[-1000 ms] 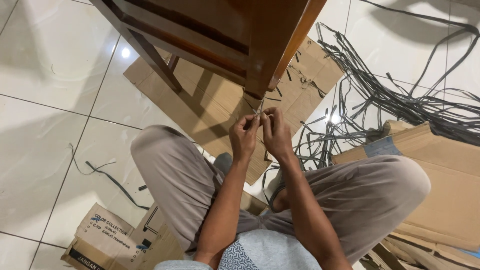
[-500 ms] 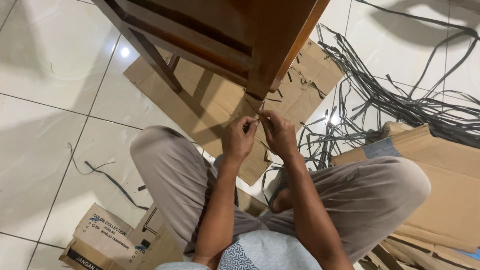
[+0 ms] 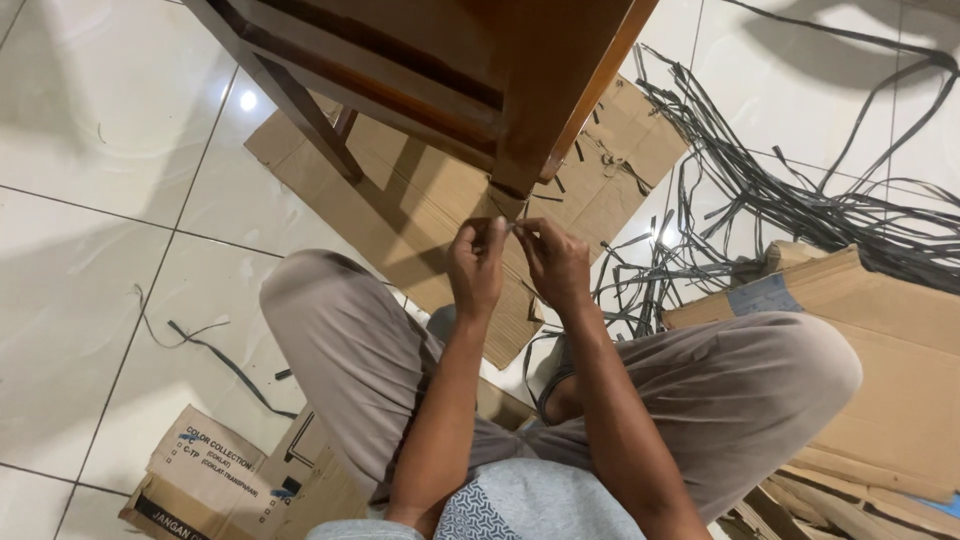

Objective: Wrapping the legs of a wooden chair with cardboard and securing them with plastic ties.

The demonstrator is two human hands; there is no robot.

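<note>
Seated on the floor, my left hand point(image 3: 476, 265) and right hand point(image 3: 553, 262) pinch a thin, light, pliable strip point(image 3: 512, 226) between closed fingers, just below the wooden chair leg point(image 3: 540, 100) above the cardboard sheet point(image 3: 420, 200).

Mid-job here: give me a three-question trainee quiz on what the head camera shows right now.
1. True or false: both hands meet just below the end of the wooden furniture leg.
2. What lies flat on the floor under the furniture? A) a blue tarp B) a cardboard sheet C) a metal tray
3. What is piled on the tiles to the person's right?

Key
1. True: the left hand and the right hand pinch a thin strip between their fingertips there.
2. B: the cardboard sheet.
3. A tangle of dark strips, beside a cardboard box.
</note>
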